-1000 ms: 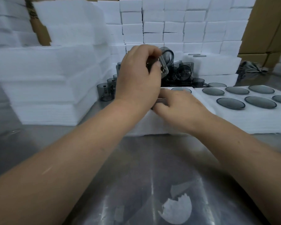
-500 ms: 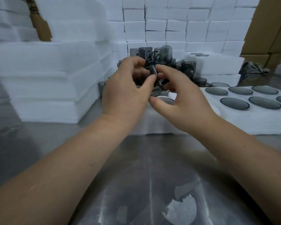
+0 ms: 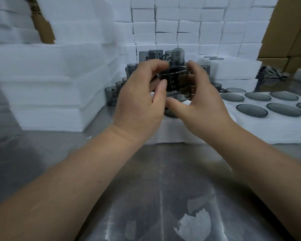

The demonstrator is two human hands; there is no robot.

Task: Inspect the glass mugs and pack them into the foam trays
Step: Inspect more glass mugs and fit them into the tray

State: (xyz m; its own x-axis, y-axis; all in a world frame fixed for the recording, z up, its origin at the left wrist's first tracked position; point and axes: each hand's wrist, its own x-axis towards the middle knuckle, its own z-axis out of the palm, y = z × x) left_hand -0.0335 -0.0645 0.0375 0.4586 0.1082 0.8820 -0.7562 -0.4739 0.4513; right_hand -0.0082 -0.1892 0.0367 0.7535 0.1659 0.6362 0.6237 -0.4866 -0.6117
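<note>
mug (image 3: 175, 80) held in air above tray (image 3: 250, 126), l hand (image 3: 139, 103) & r hand (image 3: 204, 101) both curled round its wall. glass: stiff, light, prob. slippery, brittle. grip wall w/ both hands, not handle.

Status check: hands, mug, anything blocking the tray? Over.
Left grip and right grip both holding one grey glass mug, above the foam tray, left end. Packed mugs sit to its right. Nothing seen in the way.
</note>
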